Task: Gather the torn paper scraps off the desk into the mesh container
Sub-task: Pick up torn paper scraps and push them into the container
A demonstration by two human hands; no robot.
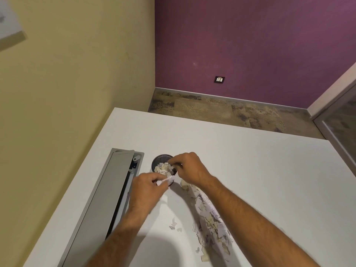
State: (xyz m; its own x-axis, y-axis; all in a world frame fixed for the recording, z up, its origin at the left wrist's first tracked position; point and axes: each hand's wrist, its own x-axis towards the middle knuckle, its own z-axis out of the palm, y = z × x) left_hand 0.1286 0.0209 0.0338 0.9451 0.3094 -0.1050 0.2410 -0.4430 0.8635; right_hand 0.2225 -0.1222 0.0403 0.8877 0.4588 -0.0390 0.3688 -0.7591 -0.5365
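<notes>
A black round mesh container (pixel 159 159) stands on the white desk (pixel 250 170), heaped with pale paper scraps (pixel 163 168). My left hand (pixel 146 189) is at the container's near rim, fingers pinched on a white scrap (pixel 163 181). Over the container's right rim, my right hand (pixel 189 168) has its fingertips closed on scraps on the heap. A long trail of torn scraps (pixel 210 214) lies on the desk under my right forearm. A few loose bits (pixel 174 226) lie apart, nearer to me.
A grey cable-tray flap (pixel 107 193) is set into the desk at the left, its lid slightly open. The yellow wall runs along the desk's left side. The desk's far edge drops to the floor beyond.
</notes>
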